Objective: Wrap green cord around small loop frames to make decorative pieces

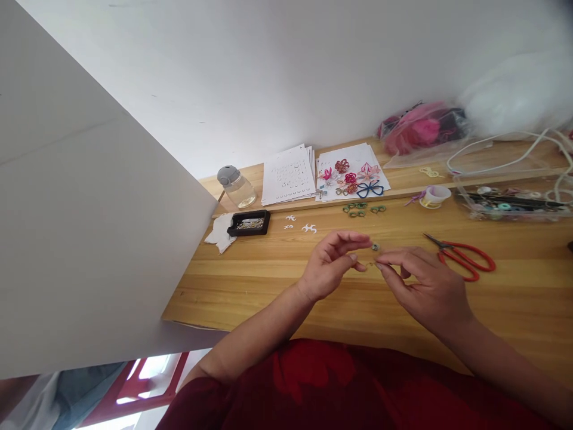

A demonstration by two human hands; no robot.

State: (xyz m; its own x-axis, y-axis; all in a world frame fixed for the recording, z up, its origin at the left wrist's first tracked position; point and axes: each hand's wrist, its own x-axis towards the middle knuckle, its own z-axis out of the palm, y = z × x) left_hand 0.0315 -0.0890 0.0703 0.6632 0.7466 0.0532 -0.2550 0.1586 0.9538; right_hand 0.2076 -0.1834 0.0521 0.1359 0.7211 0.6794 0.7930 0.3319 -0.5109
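Over the wooden table, my left hand [330, 263] and my right hand [427, 283] face each other with a narrow gap between. The thumb and index finger of the right are pinched on a thin yellowish strand [369, 264] that curls toward the left fingertips. On my left hand, the upper fingers stretch forward while the thumb presses near a lower finger; whatever it holds is too small to make out. A small round greenish-grey piece [375, 246] lies just beyond the fingertips. Red-handled scissors [463, 257] rest to the right, blades pointing away to the left.
White cut pieces [308, 228], green looped pieces [357, 209] and a black tray [267, 223] of small bits lie beyond my hands. Behind are a bottle [239, 190], paper sheets [286, 170] and colourful flower ornaments [350, 178]. A white spool [434, 196] and clear box [510, 206] stand right.
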